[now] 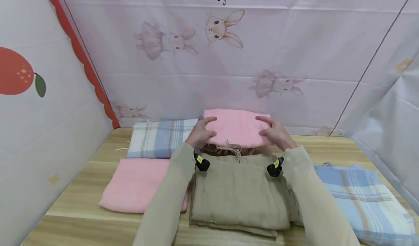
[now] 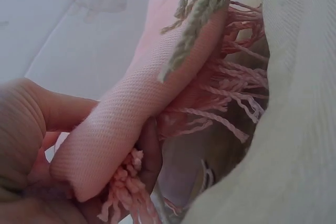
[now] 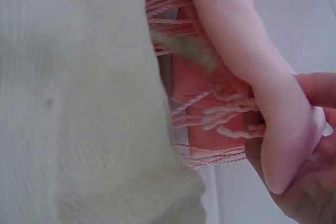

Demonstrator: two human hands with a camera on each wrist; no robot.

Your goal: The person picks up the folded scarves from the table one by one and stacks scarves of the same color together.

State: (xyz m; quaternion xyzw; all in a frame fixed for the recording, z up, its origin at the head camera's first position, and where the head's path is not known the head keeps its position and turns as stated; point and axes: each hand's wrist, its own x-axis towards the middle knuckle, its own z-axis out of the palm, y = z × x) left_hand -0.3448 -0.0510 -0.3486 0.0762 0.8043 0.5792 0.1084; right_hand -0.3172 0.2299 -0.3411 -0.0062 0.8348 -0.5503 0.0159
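Both hands hold a folded pink fringed scarf point(image 1: 238, 127) at the back of the table. My left hand point(image 1: 200, 132) grips its left end, with the thumb on top and fingers curled beneath, as the left wrist view shows. On the opposite end, my right hand point(image 1: 278, 133) pinches the scarf between thumb and fingers. Pink fringe point(image 2: 131, 190) hangs under the folded edge. Right in front lies a folded khaki scarf point(image 1: 240, 195), whose twisted tassels point(image 2: 191, 35) overlap the pink cloth in the left wrist view.
On the wooden table point(image 1: 82, 202), a blue-and-white plaid scarf point(image 1: 160, 138) lies at the back left, behind another folded pink scarf point(image 1: 137, 186). A second plaid scarf point(image 1: 363, 198) lies at the right. A rabbit-print cloth wall point(image 1: 294, 42) rises behind the table.
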